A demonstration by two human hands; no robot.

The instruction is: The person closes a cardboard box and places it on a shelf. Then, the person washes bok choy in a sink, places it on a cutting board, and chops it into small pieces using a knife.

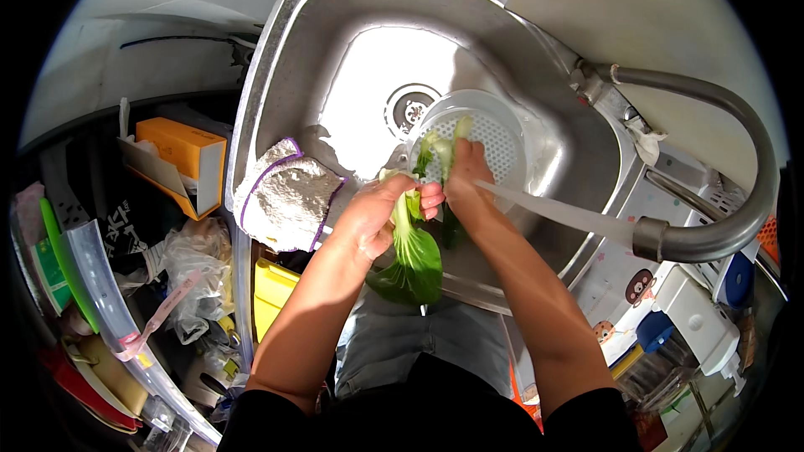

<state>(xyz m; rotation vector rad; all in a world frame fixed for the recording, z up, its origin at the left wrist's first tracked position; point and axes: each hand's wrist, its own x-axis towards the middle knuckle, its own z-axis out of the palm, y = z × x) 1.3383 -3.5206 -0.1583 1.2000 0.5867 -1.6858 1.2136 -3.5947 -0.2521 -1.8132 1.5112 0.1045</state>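
Note:
My left hand (374, 210) grips a green bok choy leaf (418, 260) by its pale stalk, with the broad blade hanging down toward me. Close beside it, my right hand (468, 172) is closed around pale bok choy stalks (443, 154), and part of a dark green leaf shows below that wrist. Both hands are over the steel sink (301, 69). Beneath the right hand sits a round colander (502, 129) with a perforated bottom. A stream of water (559, 208) from the curved faucet (763, 144) runs onto my right wrist. The fingertips of the right hand are partly hidden.
A pale cloth with purple edging (289, 194) drapes over the sink's left rim. Left of the sink are an orange box (182, 144), crumpled plastic bags (201, 270) and a yellow container (273, 295). A white pump bottle (697, 320) lies to the right. The drain (412, 110) shows beyond the colander.

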